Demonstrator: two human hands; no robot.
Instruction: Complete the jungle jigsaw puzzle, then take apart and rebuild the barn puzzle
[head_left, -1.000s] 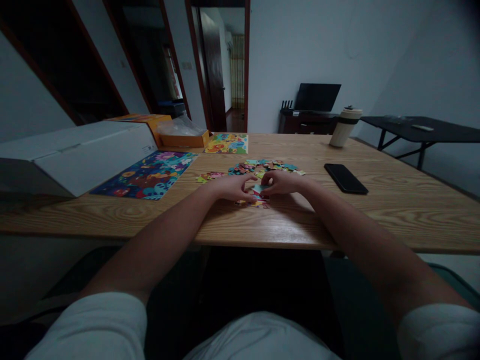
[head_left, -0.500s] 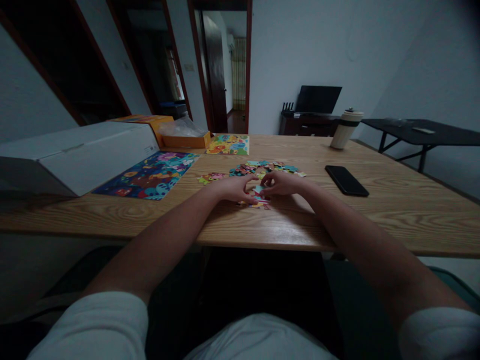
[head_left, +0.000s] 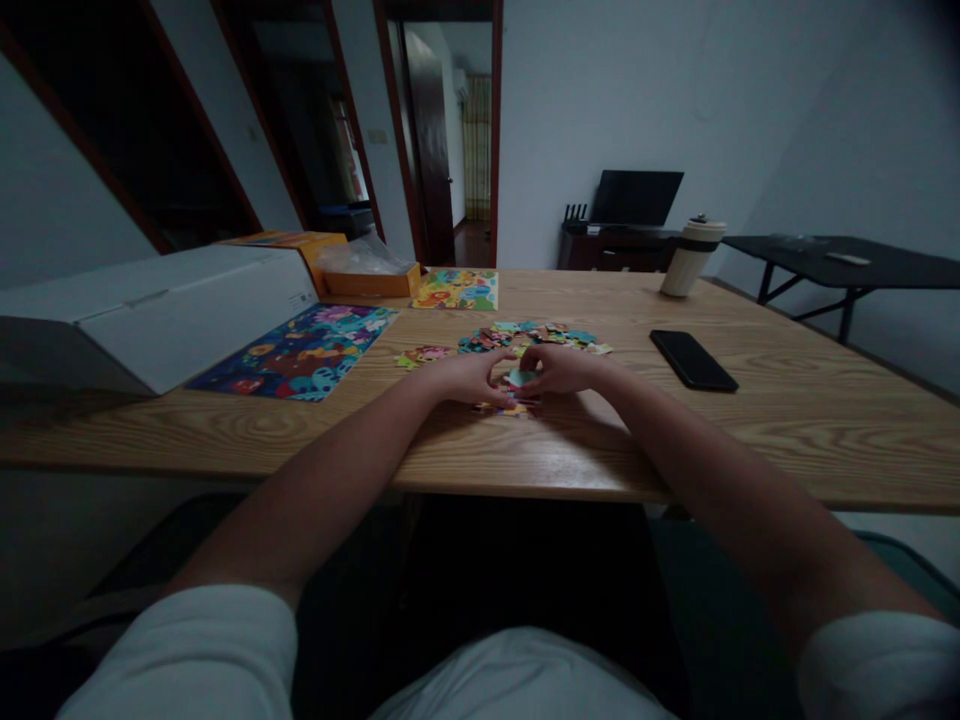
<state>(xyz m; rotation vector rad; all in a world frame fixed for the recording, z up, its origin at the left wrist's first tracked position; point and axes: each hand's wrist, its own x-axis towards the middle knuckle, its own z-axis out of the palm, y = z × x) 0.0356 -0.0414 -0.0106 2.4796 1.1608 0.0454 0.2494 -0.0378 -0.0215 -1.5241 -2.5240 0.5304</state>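
My right hand [head_left: 556,369] pinches a pale blue-green puzzle piece [head_left: 519,378] between thumb and fingers, over a small patch of puzzle pieces [head_left: 517,408] on the table. Across from it, my left hand [head_left: 474,378] rests at the left side of that patch, thumb and fingers apart, with nothing visible between them. Behind both hands lies a heap of loose, many-coloured puzzle pieces [head_left: 547,332]. A smaller pink and yellow-green cluster of pieces [head_left: 424,355] lies left of the heap. Part of the patch is hidden beneath my fingers.
To the left, a dark picture sheet [head_left: 300,350] lies beside a long white box [head_left: 195,300]. An orange box [head_left: 375,283] and a yellow picture sheet [head_left: 457,289] are farther back. A black phone [head_left: 694,361] and a cream tumbler [head_left: 691,260] stand on the wooden table's right side.
My right hand has turned slightly and shifted a little, and the pale piece at its fingertips now shows more of its face. My left hand stays almost still.
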